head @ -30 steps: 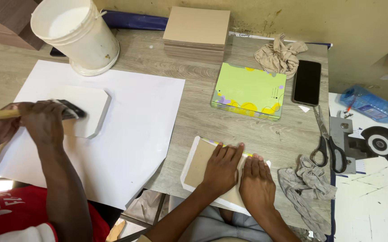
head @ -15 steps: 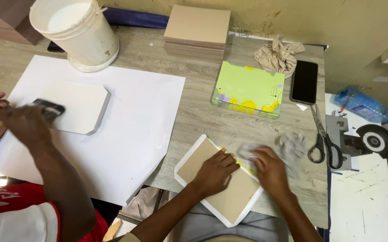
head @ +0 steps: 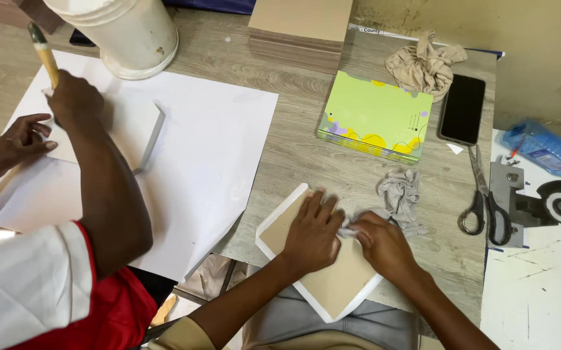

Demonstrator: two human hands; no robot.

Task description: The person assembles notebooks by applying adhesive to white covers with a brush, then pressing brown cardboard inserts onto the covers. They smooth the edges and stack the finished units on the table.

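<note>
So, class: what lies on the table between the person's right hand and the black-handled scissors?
In the head view, a crumpled grey cloth lies between the right hand and the black-handled scissors; the hand grips one end of it.

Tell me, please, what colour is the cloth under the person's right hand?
The cloth is grey, seen in the head view, crumpled beside the right hand.

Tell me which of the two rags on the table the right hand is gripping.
The grey rag beside the tan board; the right hand pinches its corner. The beige rag lies crumpled at the far edge, above the phone, untouched.
</note>
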